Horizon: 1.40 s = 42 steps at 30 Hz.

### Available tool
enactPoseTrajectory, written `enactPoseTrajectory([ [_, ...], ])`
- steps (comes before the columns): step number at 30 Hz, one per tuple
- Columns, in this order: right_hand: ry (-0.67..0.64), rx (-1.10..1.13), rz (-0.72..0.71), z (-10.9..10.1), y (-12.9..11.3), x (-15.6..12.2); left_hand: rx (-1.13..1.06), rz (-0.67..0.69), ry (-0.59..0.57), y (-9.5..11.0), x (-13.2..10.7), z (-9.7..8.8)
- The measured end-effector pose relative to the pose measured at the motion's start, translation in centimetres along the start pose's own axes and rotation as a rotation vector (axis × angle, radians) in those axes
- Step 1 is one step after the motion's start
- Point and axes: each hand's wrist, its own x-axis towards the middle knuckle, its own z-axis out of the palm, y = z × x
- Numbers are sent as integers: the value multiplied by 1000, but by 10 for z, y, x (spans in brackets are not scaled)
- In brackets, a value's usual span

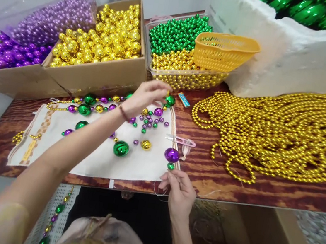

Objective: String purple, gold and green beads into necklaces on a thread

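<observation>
My left hand (147,96) reaches across the white cloth (96,156), its fingers pinched on a green bead (170,100) at the cloth's far right corner. My right hand (180,192) is at the table's near edge, fingers pinched on a thin thread just below a small green bead (170,166) and a purple bead (172,154). Loose green, gold and purple beads lie over the cloth, among them a large green one (121,148) and a gold one (146,144). A strung bead strand (90,103) runs along the cloth's far edge.
Cardboard boxes of purple beads (14,53) and gold beads (101,39) stand at the back left. A clear tub (176,46) holds green and gold beads with a yellow basket (222,50) on it. Gold bead strands (287,131) are heaped at the right. Pink scissors (183,142) lie beside the cloth.
</observation>
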Motion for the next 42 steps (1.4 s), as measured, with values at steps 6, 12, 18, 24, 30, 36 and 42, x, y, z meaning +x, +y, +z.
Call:
enactPoseTrajectory([
  [6, -108, -113, -71, 0, -10, -11, -736, -340, 32, -50, -101, 10],
  [12, -173, -210, -97, 1, -18, -18, -936, -341, 93, -55, -115, 9],
  [18, -174, -236, -123, 5, -20, -15, -951, -327, 100, -58, -118, 8],
  [24, -189, -237, -109, 5, -21, -13, -942, -296, 115, -60, -117, 10],
  [30, -167, -218, -65, 7, -24, -16, -864, -251, 111, -63, -117, 10],
  [36, -179, -226, 1, 4, -23, -17, -691, -203, 125, -64, -115, 7],
  [42, -117, -196, 68, 12, -18, -12, -699, -277, 124, -55, -118, 25],
])
